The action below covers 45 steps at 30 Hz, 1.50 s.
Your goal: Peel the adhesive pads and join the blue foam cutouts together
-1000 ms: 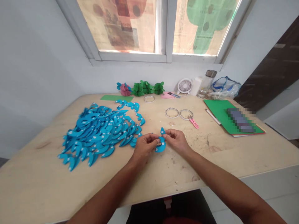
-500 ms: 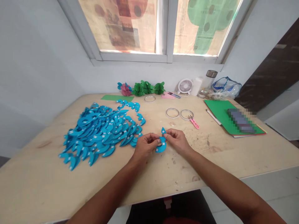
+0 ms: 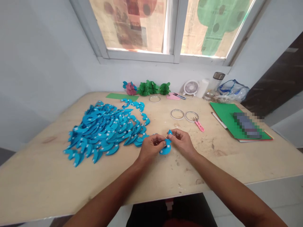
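My left hand [image 3: 150, 147] and my right hand [image 3: 181, 141] meet over the middle of the wooden table [image 3: 47, 189]. Both pinch one blue paper cutout [image 3: 166, 148], curved and dotted with small white tape squares. The left fingers close on its left side, the right fingers on its upper tip. A large heap of the same blue cutouts [image 3: 106, 129] lies just left of my left hand.
Tape rolls [image 3: 177, 114] and pink snips [image 3: 199, 125] lie beyond my hands. A green folder [image 3: 224, 116] sits at the right. Green and pink paper ornaments [image 3: 151, 88], a small fan [image 3: 190, 87], a bottle [image 3: 214, 84] and a plastic bag [image 3: 233, 90] line the wall.
My hands keep hold of the blue cutout and the fingers have drawn closer over it. The view has shifted a little, so everything sits slightly further right.
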Each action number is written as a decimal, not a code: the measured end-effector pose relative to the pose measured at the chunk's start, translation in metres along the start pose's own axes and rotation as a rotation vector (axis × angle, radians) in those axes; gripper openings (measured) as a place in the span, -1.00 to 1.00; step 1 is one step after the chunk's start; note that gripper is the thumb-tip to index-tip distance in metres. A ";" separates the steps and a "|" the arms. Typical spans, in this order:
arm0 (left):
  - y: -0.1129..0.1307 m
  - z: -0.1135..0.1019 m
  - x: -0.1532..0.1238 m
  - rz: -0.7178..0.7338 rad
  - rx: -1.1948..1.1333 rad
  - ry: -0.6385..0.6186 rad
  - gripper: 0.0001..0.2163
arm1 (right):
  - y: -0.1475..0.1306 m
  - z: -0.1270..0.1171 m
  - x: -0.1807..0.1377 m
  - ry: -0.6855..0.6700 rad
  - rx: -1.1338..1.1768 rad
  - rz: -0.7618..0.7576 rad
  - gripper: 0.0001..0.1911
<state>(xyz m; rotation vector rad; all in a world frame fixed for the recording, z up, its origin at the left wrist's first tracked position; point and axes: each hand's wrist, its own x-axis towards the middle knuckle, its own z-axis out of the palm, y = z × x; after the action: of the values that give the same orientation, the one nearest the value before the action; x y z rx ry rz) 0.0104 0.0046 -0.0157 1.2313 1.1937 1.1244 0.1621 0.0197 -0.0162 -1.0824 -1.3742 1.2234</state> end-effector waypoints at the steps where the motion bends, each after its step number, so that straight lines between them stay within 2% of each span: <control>1: 0.000 0.000 0.000 0.010 0.013 0.001 -0.86 | 0.000 0.000 0.000 0.000 0.000 0.001 -0.80; 14: 0.007 0.000 -0.002 0.077 0.108 0.016 -0.92 | -0.002 0.001 0.000 -0.012 0.006 -0.022 -0.80; 22: 0.010 0.000 -0.007 0.184 0.270 0.052 -0.90 | -0.002 0.003 -0.004 0.023 -0.283 -0.066 -0.68; 31: 0.016 0.002 -0.012 0.303 0.459 0.095 -0.89 | -0.008 0.003 -0.006 0.046 -0.415 -0.128 -0.74; 40: 0.018 0.003 -0.014 0.295 0.454 0.092 -0.89 | -0.005 0.003 -0.008 0.048 -0.482 -0.169 -0.68; 45: 0.020 0.003 -0.015 0.284 0.457 0.090 -0.90 | -0.005 0.003 -0.010 0.037 -0.494 -0.143 -0.64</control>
<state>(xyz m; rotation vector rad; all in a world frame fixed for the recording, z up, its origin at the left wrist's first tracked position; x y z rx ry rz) 0.0127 -0.0095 0.0046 1.7557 1.4263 1.1565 0.1601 0.0092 -0.0125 -1.3041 -1.7436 0.7715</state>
